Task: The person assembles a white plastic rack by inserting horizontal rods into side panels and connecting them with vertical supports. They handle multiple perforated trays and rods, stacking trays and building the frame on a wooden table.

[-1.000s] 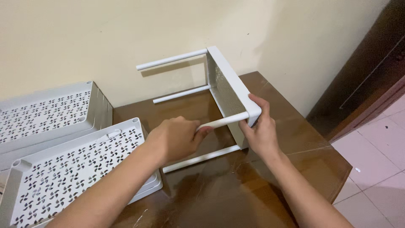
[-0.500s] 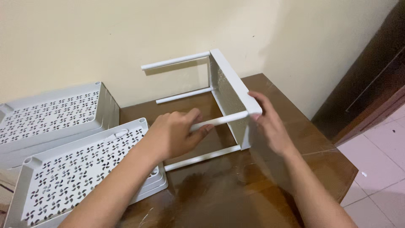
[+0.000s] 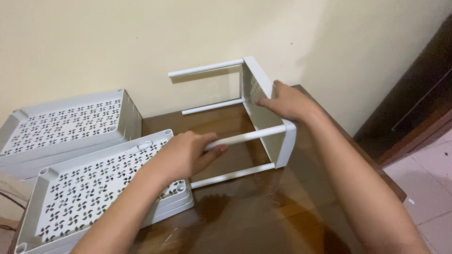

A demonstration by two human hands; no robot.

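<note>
The shelf panel [image 3: 263, 110] I see reads as white matt plastic, perforated with small holes; its four poles [image 3: 245, 136] look smooth and white, plastic or painted metal, I cannot tell which; the two trays [image 3: 94, 183] are pale grey-white plastic with pinwheel cut-outs, dull in finish; the worktop [image 3: 249, 216] is dark brown wood, glossy and reflective, with fine scratches; the wall [image 3: 141, 37] is cream, matt paint.
</note>
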